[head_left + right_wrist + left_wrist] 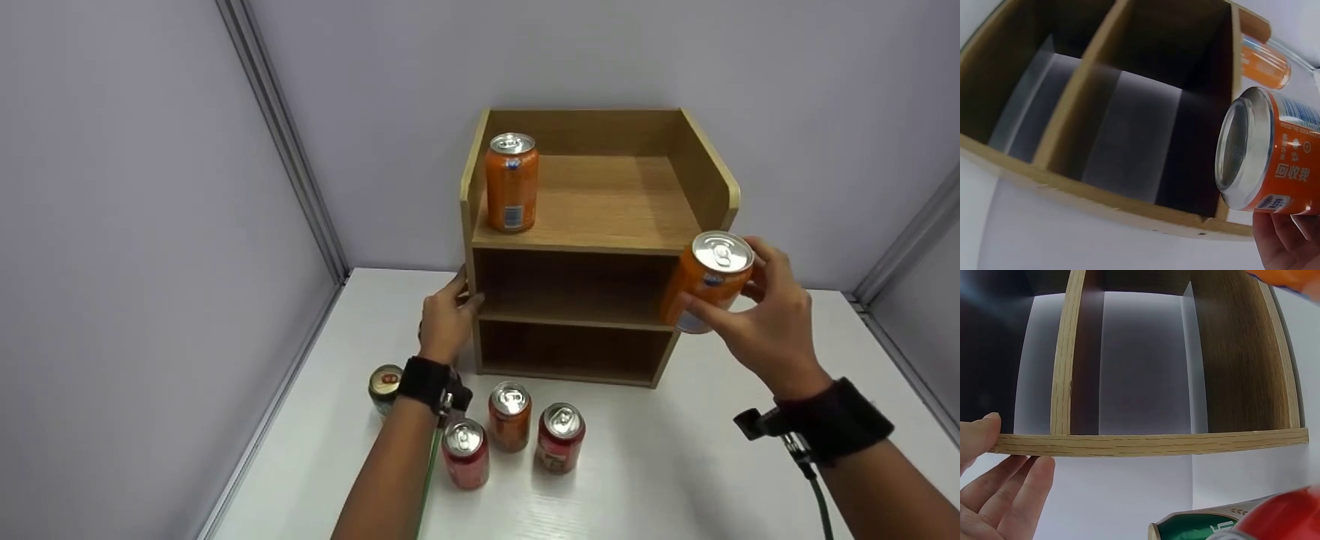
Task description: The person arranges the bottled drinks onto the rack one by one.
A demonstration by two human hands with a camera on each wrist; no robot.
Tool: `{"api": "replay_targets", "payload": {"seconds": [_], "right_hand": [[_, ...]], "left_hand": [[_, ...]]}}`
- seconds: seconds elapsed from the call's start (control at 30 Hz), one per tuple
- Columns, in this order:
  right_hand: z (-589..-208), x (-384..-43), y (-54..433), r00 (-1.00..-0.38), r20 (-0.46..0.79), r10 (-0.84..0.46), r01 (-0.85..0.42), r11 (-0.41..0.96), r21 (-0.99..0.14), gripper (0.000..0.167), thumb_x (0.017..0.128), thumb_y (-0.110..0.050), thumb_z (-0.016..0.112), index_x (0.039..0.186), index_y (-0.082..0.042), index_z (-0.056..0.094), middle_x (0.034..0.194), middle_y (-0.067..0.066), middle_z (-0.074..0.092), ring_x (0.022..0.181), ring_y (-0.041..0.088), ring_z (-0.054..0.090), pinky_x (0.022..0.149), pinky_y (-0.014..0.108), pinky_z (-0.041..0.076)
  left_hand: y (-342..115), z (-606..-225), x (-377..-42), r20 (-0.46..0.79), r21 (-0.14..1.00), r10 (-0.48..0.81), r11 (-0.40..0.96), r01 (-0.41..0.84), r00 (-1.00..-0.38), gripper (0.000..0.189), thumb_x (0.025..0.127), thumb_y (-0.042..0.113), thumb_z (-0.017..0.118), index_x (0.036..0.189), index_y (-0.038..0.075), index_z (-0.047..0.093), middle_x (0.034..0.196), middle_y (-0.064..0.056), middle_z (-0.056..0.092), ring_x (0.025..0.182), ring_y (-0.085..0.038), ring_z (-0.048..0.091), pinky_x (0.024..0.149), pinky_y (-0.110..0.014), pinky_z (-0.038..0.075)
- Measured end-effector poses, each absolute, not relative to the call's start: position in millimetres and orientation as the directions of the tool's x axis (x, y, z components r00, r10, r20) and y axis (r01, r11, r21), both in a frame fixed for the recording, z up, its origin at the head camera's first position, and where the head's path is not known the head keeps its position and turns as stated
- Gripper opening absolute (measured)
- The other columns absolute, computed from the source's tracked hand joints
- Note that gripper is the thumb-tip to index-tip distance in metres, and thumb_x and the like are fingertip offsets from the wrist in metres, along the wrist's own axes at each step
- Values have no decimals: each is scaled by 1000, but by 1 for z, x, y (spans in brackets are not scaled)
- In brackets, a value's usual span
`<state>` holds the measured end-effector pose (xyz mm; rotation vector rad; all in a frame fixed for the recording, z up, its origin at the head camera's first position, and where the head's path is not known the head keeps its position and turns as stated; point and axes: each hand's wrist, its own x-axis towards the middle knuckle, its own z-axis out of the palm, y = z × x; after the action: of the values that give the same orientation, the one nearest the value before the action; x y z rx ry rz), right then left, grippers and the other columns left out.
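Note:
My right hand [776, 322] grips an orange soda can [709, 277], thumb on the near side, in front of the right end of a wooden shelf [585, 247]. The can is slightly tilted; its silver bottom [1244, 149] faces the compartments in the right wrist view. At the shelf's left side panel [1145, 444], my left hand [448, 319] holds the board's edge, thumb on the inner face and fingers outside. A second orange can [512, 184] stands upright on the top tier, at its left front corner.
On the white table [637, 465] before the shelf stand a pink-red can [466, 457], an orange-brown can [510, 420] and a red can [559, 442]. A dark green can [384, 386] is partly hidden by the left wrist. Walls enclose the table's back and sides.

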<state>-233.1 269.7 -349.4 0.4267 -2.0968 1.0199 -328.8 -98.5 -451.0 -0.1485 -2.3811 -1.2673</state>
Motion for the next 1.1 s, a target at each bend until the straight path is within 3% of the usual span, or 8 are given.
{"api": "replay_targets", "payload": {"seconds": [0.27, 0.5, 1.1], "right_hand": [[-312, -253, 251, -645, 764, -12, -624, 585, -518, 82, 68, -13, 90, 138, -14, 47, 116, 11, 67, 100, 1, 60, 78, 13, 47], [-284, -274, 237, -709, 704, -24, -596, 554, -581, 80, 74, -22, 87, 140, -19, 43, 120, 7, 65, 96, 10, 63, 79, 19, 49], [-244, -319, 212, -797, 603, -44, -546, 479, -687, 76, 83, -27, 79, 145, -20, 34, 132, 7, 56, 113, 21, 57, 94, 40, 47]], "left_hand": [[-102, -453, -328, 437, 764, -108, 568, 305, -893, 48, 90, 21, 72, 136, 28, 59, 115, -6, 69, 96, -15, 68, 74, -33, 54], [-102, -456, -328, 435, 762, -108, 572, 302, -894, 50, 91, 23, 70, 139, 28, 57, 118, -4, 68, 99, -16, 67, 76, -36, 54], [-100, -453, -321, 416, 764, -124, 585, 273, -901, 47, 90, 26, 71, 136, 29, 59, 118, -4, 68, 98, -14, 68, 75, -35, 55]]}}
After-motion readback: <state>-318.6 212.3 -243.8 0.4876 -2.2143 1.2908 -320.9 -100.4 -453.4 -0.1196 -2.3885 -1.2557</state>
